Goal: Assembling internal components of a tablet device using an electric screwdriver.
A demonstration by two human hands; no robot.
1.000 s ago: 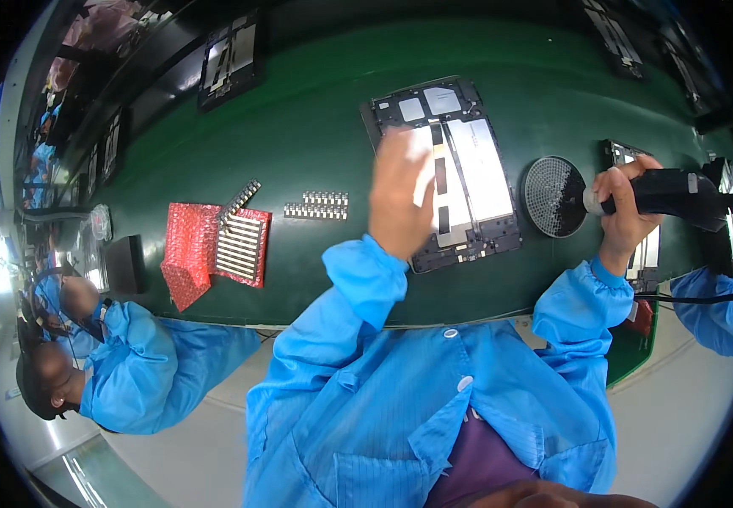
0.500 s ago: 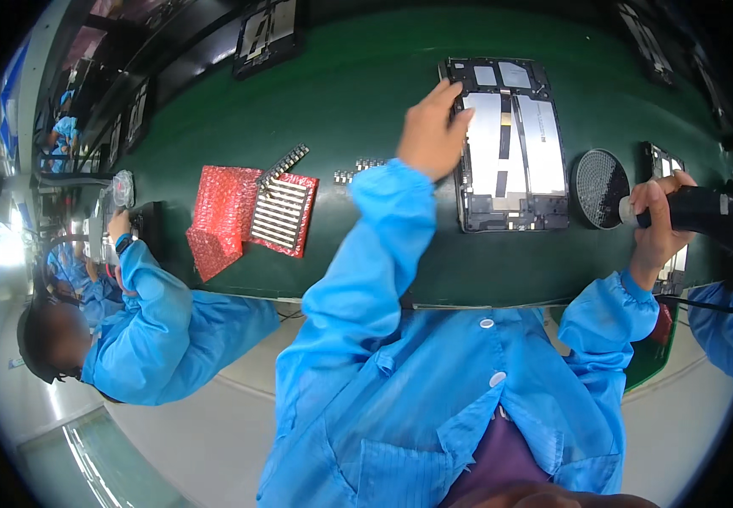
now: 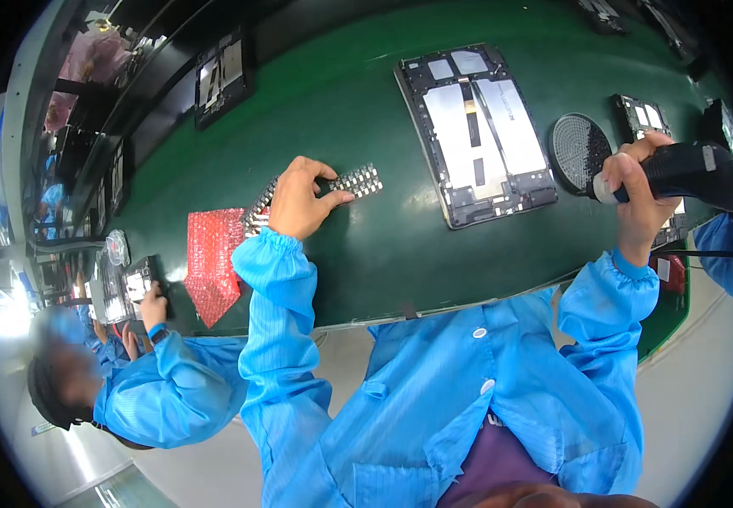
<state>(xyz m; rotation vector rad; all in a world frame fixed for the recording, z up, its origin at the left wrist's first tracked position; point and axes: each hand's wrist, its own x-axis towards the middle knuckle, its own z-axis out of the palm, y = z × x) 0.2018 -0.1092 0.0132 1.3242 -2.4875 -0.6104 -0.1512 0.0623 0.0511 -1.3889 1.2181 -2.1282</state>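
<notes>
My left hand [image 3: 300, 196] is at the left end of a small strip of metallic and black parts [image 3: 358, 180], thumb and forefinger apart on either side of it. Under and behind that hand lies another dark strip of parts [image 3: 256, 207]. My right hand [image 3: 640, 190] is wrapped round a black electric screwdriver [image 3: 692, 176], its pale nose by a round dish [image 3: 571, 144] strewn with small dark pieces. Between my hands an opened tablet [image 3: 492, 140] lies flat, its silver battery cells, black ribbon and frame showing.
A red bubble-wrap pouch [image 3: 212, 254] lies left of my left hand. Another opened device [image 3: 642, 114] is beyond my right hand. A dark tablet part [image 3: 221, 76] rests at the back left. On the left a co-worker in a blue sleeve [image 3: 184, 368] handles a device.
My left hand has left the tablet's left edge and gone left to the strip of parts. The view has turned, while my right hand still grips the screwdriver near the dish.
</notes>
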